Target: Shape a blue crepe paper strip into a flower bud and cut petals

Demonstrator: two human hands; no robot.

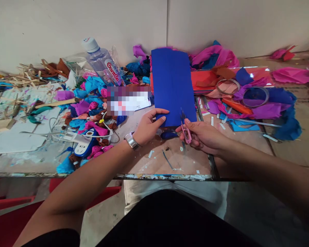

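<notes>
A dark blue sheet (172, 82), perhaps paper or cloth, rises in front of me with its near edge between my hands. At its lower left corner my left hand (150, 127) grips it, thumb and index finger on the face and the other fingers out of sight. Closed around pink thread snips (186, 133) is my right hand (201, 135). The snips' dark blades point away from me and overlap the sheet's lower right part. Below the sheet a small dark blue piece (169, 135) lies on the table.
Left of the sheet, a tilted water bottle (103, 63) and a phone (141, 104) stand among crumpled coloured pieces. A blue-and-white power strip (86, 144) with cables sits nearer. Tape rolls (255, 97) and coloured scraps fill the right. The table edge (164, 177) runs before my lap.
</notes>
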